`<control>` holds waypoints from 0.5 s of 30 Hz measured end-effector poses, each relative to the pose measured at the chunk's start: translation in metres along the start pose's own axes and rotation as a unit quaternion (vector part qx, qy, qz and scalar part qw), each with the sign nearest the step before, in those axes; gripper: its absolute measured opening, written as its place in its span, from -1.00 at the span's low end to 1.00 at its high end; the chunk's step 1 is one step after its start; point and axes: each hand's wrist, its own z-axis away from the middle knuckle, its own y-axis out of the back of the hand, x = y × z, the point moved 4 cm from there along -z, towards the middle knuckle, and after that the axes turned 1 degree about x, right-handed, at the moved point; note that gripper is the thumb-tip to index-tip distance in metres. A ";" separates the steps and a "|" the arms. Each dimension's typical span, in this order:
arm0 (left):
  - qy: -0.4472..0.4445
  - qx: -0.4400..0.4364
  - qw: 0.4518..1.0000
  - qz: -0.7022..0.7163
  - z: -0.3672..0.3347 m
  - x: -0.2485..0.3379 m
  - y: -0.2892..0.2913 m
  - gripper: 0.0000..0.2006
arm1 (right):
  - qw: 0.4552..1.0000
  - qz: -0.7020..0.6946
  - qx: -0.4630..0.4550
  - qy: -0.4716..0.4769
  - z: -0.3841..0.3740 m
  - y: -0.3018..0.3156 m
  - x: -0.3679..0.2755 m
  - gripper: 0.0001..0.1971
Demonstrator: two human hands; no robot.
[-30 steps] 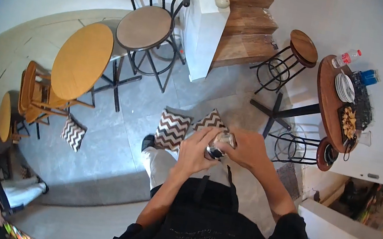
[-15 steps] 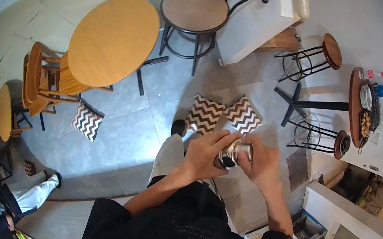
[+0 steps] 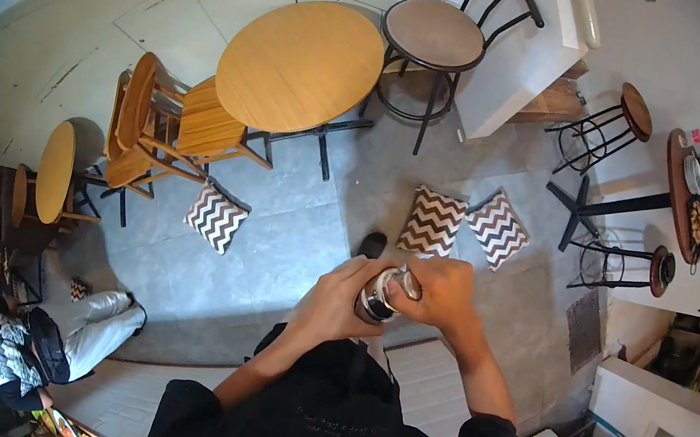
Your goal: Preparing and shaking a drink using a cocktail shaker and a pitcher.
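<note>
In front of my torso I hold a small brown and dark cylindrical jar-like container [image 3: 372, 306] with a shiny metal top; its exact kind is unclear. My left hand [image 3: 335, 300] wraps round its side, fingers curled behind it. On its metal top [image 3: 406, 285] my right hand [image 3: 441, 293] is closed, with the thumb pressed along the metal. Both hands meet at the container, which looks tilted toward me, and part of it is hidden by the fingers. Just beyond the hands, a zigzag-patterned cushion [image 3: 433, 221] lies on the floor.
Another cushion [image 3: 497, 230] lies beside it, and a third [image 3: 217, 216] farther left. A round wooden table [image 3: 301, 64] stands ahead with chairs. At right, stools flank a tall table [image 3: 682, 202] bearing plates and food. Another person [image 3: 46, 344] is at lower left.
The whole room has shifted rightward in the picture as my view turned left. My right hand has turned and curled more tightly over the metal top; my left keeps its hold.
</note>
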 end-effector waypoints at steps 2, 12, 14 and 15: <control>-0.003 0.009 0.999 -0.034 0.015 -0.005 0.010 -0.13 | 0.999 0.020 -0.006 -0.041 0.011 -0.016 -0.017 -0.58; -0.051 0.063 0.994 -0.076 0.061 -0.068 0.081 -0.17 | 0.984 0.003 -0.023 -0.178 0.000 -0.088 -0.085 -0.46; -0.034 0.054 0.997 -0.053 0.067 -0.079 0.101 -0.18 | 0.988 -0.039 -0.055 -0.136 -0.019 -0.100 -0.098 -0.45; -0.031 0.051 0.998 0.000 0.067 -0.083 0.112 -0.18 | 0.989 -0.037 -0.055 -0.132 -0.029 -0.107 -0.103 -0.45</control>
